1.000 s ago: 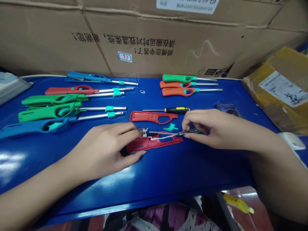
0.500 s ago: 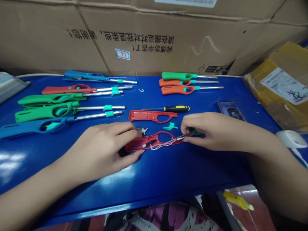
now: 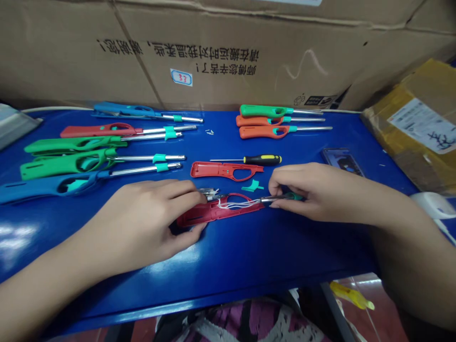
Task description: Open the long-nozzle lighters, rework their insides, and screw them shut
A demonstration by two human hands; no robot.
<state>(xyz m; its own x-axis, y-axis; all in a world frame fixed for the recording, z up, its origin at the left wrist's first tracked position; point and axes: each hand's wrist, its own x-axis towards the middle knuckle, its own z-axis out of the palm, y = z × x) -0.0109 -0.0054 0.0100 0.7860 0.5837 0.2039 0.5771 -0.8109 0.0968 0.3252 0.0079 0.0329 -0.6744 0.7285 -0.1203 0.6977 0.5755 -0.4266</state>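
Note:
My left hand [image 3: 156, 213] is closed around the left end of a red lighter shell half [image 3: 213, 213], thumb at its near edge. A small metal-ended part [image 3: 208, 192] peeks out beside its fingertips; the rest is hidden. Between thumb and fingers, my right hand [image 3: 302, 192] pinches a metal lighter tube [image 3: 269, 199] at the shell's right end. White wires [image 3: 235, 205] run from the tube back over the shell to a small dark part. Just beyond lie the other red shell half [image 3: 210, 170], a teal trigger [image 3: 253, 185] and a black-and-yellow screwdriver [image 3: 262, 159].
Several opened lighters, including a blue one [image 3: 53, 190], lie at left on the blue table [image 3: 228, 266]. Three assembled lighters, one orange [image 3: 263, 132], sit back right. A large cardboard box [image 3: 213, 38] stands behind; a taped carton [image 3: 413, 128] and phone [image 3: 344, 161] are at right.
The wires and small dark part dropped onto the red shell, then shifted up toward my left fingertips. The tube in my right hand now lies more level. The left hand shifted slightly left with the shell.

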